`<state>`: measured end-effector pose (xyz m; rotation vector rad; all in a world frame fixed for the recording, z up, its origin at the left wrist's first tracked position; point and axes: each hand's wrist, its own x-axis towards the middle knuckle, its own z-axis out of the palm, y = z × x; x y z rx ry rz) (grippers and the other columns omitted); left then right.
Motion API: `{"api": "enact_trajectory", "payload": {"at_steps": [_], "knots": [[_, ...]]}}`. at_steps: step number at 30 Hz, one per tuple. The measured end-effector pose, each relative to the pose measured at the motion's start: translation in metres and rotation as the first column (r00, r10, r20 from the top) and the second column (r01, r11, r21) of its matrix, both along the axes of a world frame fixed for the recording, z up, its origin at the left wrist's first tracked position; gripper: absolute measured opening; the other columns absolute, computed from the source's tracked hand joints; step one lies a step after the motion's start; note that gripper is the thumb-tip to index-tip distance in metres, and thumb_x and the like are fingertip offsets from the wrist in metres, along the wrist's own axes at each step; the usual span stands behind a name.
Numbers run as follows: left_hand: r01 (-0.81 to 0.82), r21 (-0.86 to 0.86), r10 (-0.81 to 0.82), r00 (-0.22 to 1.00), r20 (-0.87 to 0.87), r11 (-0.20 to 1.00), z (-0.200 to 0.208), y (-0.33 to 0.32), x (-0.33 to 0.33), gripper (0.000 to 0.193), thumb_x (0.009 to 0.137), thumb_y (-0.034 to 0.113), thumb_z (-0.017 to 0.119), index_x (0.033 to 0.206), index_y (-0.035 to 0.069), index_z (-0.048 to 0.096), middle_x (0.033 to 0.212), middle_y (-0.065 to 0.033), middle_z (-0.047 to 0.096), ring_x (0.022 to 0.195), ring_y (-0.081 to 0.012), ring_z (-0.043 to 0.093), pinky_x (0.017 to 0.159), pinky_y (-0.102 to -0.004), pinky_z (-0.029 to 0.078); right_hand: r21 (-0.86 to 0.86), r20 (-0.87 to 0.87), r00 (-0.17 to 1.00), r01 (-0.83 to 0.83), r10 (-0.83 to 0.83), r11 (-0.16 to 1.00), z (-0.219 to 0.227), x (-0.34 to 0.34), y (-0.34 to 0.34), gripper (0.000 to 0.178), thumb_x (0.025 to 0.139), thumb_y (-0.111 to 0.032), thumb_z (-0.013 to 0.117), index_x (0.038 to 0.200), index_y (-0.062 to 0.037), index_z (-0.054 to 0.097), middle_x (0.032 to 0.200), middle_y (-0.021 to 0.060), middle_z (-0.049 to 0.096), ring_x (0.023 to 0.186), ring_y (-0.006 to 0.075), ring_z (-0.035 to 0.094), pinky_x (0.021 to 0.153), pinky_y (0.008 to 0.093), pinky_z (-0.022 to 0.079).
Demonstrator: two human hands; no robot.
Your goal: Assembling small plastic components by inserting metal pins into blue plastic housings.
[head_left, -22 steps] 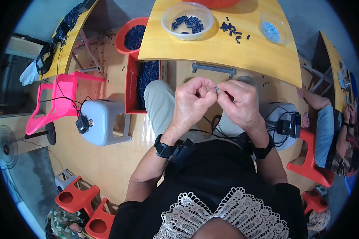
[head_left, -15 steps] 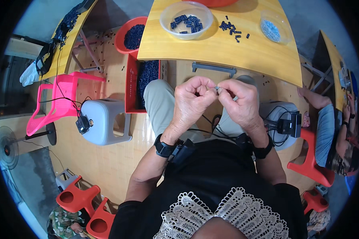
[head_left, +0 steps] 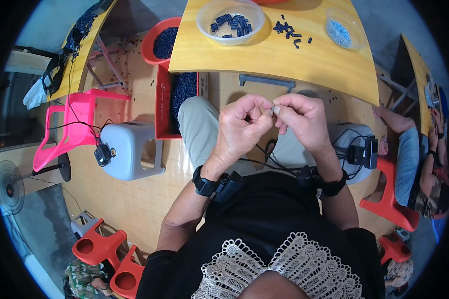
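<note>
My left hand (head_left: 244, 124) and my right hand (head_left: 304, 121) meet at their fingertips above my lap, short of the table's near edge. Both are closed in a pinch. Between the tips shows a tiny pale grey piece (head_left: 273, 110), too small to name and mostly covered by the fingers. On the yellow table (head_left: 224, 62) ahead, a clear round bowl (head_left: 203, 27) holds several short dark blue cylindrical parts. More such dark parts (head_left: 288, 32) lie loose to its right. A shallow clear dish (head_left: 356, 37) of small light blue pieces sits at the right.
Left of my knees stand a red crate (head_left: 162, 107) and a red basin (head_left: 149, 55), both full of dark parts. Grey stools (head_left: 127, 149) with cabled devices flank me. A pink chair (head_left: 75, 117) is farther left. Another person (head_left: 409, 154) sits at the right-hand table.
My right hand has turned slightly and shifted a little to the right, its fingers spreading somewhat. My left hand stays nearly in place, and the fingertips still meet.
</note>
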<state>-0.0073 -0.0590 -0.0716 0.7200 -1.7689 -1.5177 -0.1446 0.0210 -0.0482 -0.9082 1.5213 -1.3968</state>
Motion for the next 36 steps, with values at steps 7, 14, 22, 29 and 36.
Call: {"api": "enact_trajectory", "payload": {"at_steps": [7,14,22,29,36], "knots": [[-0.022,-0.182,0.028,0.999,0.030,0.983,-0.002,-0.001,-0.001,0.006,0.080,-0.001,0.064,0.086,0.000,0.062,0.061,0.0093,0.046,0.054,0.0015,0.036,0.050,-0.0155,0.034,0.042,0.057,0.998,-0.011,0.009,0.999,0.000,0.000,-0.001,0.013,0.086,-0.005,0.056,0.092,0.0033,0.065,0.072,0.0029,0.063,0.058,0.0050,0.056,0.050,0.0195,0.046],[0.065,0.353,-0.012,0.989,-0.150,0.933,-0.002,-0.004,-0.003,0.007,0.084,0.002,0.062,0.091,0.000,0.062,0.062,0.0057,0.054,0.054,0.0010,0.043,0.051,-0.0162,0.035,0.028,0.043,0.999,-0.013,0.012,1.000,0.002,0.004,0.001,0.013,0.087,-0.006,0.057,0.094,0.0032,0.065,0.074,0.0036,0.064,0.058,0.0050,0.056,0.051,0.0192,0.047],[0.206,0.570,-0.042,0.957,-0.287,0.795,0.002,-0.009,0.001,0.007,0.085,0.005,0.064,0.091,0.003,0.062,0.069,-0.0001,0.062,0.045,0.0009,0.037,0.039,-0.0160,0.023,-0.053,0.096,0.995,-0.030,0.035,0.998,0.001,0.000,0.000,0.012,0.087,-0.005,0.059,0.095,0.0028,0.064,0.078,0.0042,0.065,0.060,0.0050,0.056,0.049,0.0188,0.047],[0.227,0.553,-0.059,0.950,-0.305,0.802,0.006,-0.009,0.002,0.010,0.084,0.004,0.065,0.094,0.002,0.063,0.068,-0.0010,0.064,0.047,0.0011,0.041,0.041,-0.0159,0.026,-0.041,0.231,0.972,-0.037,0.046,0.998,-0.003,-0.002,-0.001,0.013,0.088,-0.004,0.057,0.095,0.0041,0.064,0.077,0.0061,0.064,0.060,0.0061,0.057,0.049,0.0194,0.048],[0.190,0.484,-0.058,0.960,-0.275,0.854,0.009,-0.007,0.000,0.012,0.084,0.001,0.065,0.096,0.001,0.065,0.061,0.0059,0.056,0.053,0.0015,0.044,0.047,-0.0161,0.033,-0.069,0.226,0.972,-0.052,0.066,0.996,-0.006,-0.005,-0.001,0.012,0.087,-0.004,0.057,0.092,0.0042,0.064,0.076,0.0066,0.064,0.060,0.0072,0.058,0.050,0.0204,0.048]]}}
